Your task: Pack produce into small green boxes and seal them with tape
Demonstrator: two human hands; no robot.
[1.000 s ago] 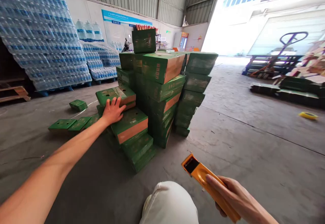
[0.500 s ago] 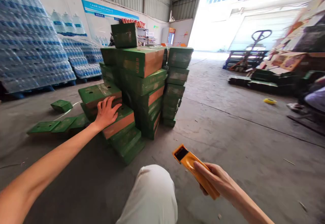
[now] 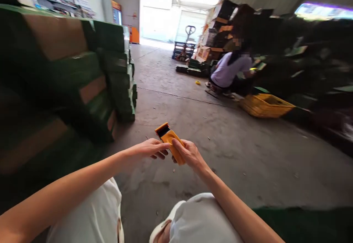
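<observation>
My right hand (image 3: 190,155) is wrapped round an orange-yellow handheld tool (image 3: 178,154). It is a long block with a dark opening at its upper end and a round recess on its face. The thumb lies along the face; the exact kind of tool cannot be made out. My left hand (image 3: 156,148) is beside the tool's left side, its forefinger reaching to the body and its other fingers loosely bent underneath. Whether that finger presses the tool is unclear. Both hands are above the concrete floor, in front of my knees.
Stacked green cartons (image 3: 74,70) stand close on the left. A person (image 3: 228,68) crouches at the right, near a yellow basket (image 3: 266,105) and dark piled goods. Farther off stands a pallet jack (image 3: 189,37). A green surface (image 3: 306,224) shows at lower right.
The view has turned right. My left hand has left the green carton and come over to the yellow tool, which stays in my right hand.
</observation>
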